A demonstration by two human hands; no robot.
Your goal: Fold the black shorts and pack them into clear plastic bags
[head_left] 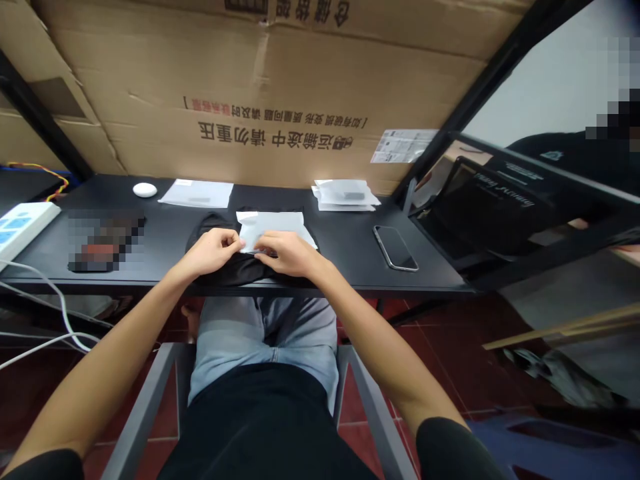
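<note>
While both hands pinch its near edge, left hand (213, 250) and right hand (287, 253) close together, the plastic bag (273, 227) looks light, limp, slippery; best gripped at the corners, over the soft black cloth (225, 270).

1. Left hand (213, 252) and right hand (287, 253) meet at the near edge of a white plastic bag (273, 227), fingers pinching it.
2. The bag lies on a black cloth (225, 267) at the near edge of the black desk (345, 247).
3. A phone (395, 247) lies to the right.
4. Far right sits a stack of white bags (345, 195); far left, a flat bag (197, 193) and a white round object (145, 190).
5. A cardboard box (260, 87) stands behind.
</note>
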